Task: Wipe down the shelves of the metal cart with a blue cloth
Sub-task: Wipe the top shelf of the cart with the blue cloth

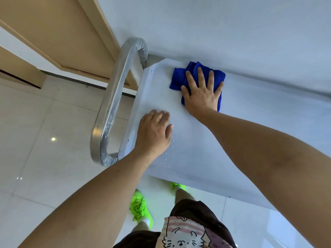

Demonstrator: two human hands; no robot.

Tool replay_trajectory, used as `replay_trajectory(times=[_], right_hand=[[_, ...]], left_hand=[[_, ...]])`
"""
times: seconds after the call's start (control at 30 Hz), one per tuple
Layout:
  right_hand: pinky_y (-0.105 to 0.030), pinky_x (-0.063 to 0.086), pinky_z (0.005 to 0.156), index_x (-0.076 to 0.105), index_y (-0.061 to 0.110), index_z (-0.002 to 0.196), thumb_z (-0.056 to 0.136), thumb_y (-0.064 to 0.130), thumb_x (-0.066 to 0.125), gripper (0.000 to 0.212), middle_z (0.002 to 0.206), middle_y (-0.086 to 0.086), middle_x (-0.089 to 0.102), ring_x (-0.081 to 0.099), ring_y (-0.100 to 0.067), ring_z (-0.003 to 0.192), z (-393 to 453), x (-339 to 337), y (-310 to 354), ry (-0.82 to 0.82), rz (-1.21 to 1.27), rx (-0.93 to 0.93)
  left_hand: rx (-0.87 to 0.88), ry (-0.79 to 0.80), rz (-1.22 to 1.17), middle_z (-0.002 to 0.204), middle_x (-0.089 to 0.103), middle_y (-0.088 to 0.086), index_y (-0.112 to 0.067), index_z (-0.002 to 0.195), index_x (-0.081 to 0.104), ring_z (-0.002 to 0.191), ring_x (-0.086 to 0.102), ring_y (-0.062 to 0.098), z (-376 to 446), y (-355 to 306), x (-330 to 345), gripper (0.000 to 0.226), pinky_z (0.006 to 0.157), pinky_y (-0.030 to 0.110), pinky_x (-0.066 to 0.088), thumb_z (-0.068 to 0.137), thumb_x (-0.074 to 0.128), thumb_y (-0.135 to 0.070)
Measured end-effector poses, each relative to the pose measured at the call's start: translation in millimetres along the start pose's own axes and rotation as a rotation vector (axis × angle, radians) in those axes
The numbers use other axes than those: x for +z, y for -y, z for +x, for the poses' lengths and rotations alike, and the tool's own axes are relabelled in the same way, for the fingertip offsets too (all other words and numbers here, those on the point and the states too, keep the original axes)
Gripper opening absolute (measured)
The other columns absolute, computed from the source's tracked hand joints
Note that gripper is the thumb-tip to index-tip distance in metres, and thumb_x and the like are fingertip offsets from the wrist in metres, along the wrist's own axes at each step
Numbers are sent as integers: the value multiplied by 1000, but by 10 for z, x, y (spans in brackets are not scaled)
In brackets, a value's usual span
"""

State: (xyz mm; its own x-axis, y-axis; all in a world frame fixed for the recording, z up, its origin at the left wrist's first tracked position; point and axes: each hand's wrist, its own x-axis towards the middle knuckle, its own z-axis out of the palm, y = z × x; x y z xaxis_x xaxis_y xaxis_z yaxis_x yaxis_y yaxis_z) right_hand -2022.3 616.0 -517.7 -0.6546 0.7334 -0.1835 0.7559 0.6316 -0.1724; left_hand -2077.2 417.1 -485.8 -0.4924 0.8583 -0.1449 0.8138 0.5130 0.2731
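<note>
Head view: wiping top shelf (pixel 241 122) far corner, right hand (pixel 201 92) flat on blue cloth (pixel 179 77), left hand (pixel 154 131) flat, bracing. Next: sweep toward droplets (pixel 168 158).

Crumpled, folded bright blue microfibre cloth (pixel 180 78) lying flat near far left corner of pale, smooth top shelf (pixel 241 126) of metal cart; water droplets (pixel 167 156) scattered near front left; curved, film-wrapped steel handle (pixel 114 104) at left end.
</note>
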Motion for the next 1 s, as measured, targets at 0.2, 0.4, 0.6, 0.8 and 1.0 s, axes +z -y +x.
replay_trajectory(times=[0.2,0.4,0.6,0.8,1.0], right_hand=[[-61,-10,118,6,47,156,101,58,11,56,168,8,3,-12,-27,152,-688,38,130,73,88,17],[-60,-14,117,2,47,156,100,59,8,57,168,10,-3,-17,-25,151,-1674,245,531,128,118,90],[-61,-14,116,-1,46,156,101,58,8,57,168,10,-7,-20,-25,151,-2199,333,921,178,138,109],[-63,-14,115,-10,48,153,102,55,10,55,167,9,-9,-21,-27,150,-2617,411,1312,217,157,75],[-65,-14,115,-17,46,152,98,57,7,61,167,14,-10,-23,-27,150,-2537,452,1370,216,147,-34]], left_hand=[[-10,253,110,163,22,2,-18,155,23,150,13,30,-39,11,-98,57,120,50,13,103,30,-41],[-150,150,-10,148,46,7,-14,143,43,143,29,31,-360,93,-413,49,116,49,26,95,43,-26],[-115,118,-25,148,45,8,-14,141,45,141,31,29,-681,330,-618,48,116,46,27,95,44,-26],[-63,100,-86,145,46,9,-13,138,46,140,32,28,-889,363,-683,45,116,43,27,96,45,-27],[-108,136,-82,158,31,8,-17,147,38,147,20,27,-845,383,-603,51,119,43,21,99,42,-33]])
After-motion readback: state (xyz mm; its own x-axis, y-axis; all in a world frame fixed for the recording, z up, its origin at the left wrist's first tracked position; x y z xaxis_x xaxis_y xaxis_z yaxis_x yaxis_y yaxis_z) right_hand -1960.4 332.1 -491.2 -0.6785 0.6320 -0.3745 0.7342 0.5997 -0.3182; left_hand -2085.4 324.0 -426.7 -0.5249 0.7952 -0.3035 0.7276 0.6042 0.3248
